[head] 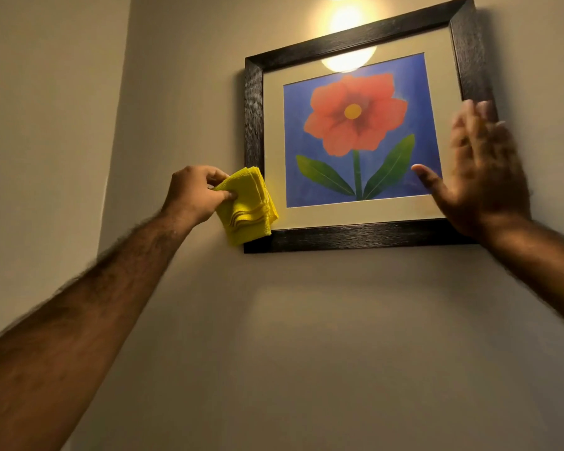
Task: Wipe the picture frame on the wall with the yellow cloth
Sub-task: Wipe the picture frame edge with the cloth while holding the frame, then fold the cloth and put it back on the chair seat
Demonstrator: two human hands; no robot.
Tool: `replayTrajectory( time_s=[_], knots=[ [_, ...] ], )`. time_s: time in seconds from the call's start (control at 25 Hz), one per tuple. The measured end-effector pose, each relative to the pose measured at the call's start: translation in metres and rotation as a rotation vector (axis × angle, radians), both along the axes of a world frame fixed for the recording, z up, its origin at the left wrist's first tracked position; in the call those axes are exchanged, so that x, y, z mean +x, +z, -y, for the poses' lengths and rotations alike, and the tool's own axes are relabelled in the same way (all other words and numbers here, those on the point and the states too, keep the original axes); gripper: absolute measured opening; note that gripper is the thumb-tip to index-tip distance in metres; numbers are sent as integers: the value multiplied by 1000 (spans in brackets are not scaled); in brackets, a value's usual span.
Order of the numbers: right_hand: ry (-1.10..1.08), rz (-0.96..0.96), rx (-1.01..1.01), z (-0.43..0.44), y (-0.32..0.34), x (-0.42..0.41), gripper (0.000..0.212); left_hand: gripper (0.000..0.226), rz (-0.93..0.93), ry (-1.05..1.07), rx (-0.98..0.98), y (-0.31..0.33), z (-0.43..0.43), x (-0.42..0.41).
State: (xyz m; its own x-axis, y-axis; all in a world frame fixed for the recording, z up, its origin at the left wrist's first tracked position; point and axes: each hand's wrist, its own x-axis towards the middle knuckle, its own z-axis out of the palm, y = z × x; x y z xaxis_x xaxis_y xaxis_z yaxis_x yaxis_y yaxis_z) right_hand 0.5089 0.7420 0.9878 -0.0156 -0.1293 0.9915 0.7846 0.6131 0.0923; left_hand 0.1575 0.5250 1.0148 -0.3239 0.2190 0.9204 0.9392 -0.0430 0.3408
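Note:
A dark wooden picture frame hangs on the beige wall and holds a print of a red flower on blue. My left hand pinches a folded yellow cloth, which covers the frame's lower left corner. My right hand lies flat with spread fingers over the frame's right side, its thumb on the glass near the print's lower right corner. The fingers are blurred.
A wall corner runs down to the left of the frame. A lamp's glare reflects off the top of the glass and the wall above. Bare wall fills the space below the frame.

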Motion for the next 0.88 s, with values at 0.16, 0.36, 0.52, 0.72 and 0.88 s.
replayTrajectory(
  time_s=[0.16, 0.36, 0.52, 0.72, 0.88],
  knots=[
    [329, 384, 165, 77, -23, -87, 83, 35, 168, -200, 41, -14, 17, -10],
    [947, 412, -404, 165, -33, -202, 96, 41, 304, -353, 21, -47, 60, -31],
    [1270, 431, -909, 192, -59, -271, 64, 37, 443, -410, 36, -96, 118, -69],
    [1512, 511, -1298, 218, -120, -352, 34, 23, 739, -451, 36, -182, 183, -123],
    [1498, 627, -1545, 246, -188, -419, 48, 12, 985, -467, 56, -259, 236, -169]
  ],
)
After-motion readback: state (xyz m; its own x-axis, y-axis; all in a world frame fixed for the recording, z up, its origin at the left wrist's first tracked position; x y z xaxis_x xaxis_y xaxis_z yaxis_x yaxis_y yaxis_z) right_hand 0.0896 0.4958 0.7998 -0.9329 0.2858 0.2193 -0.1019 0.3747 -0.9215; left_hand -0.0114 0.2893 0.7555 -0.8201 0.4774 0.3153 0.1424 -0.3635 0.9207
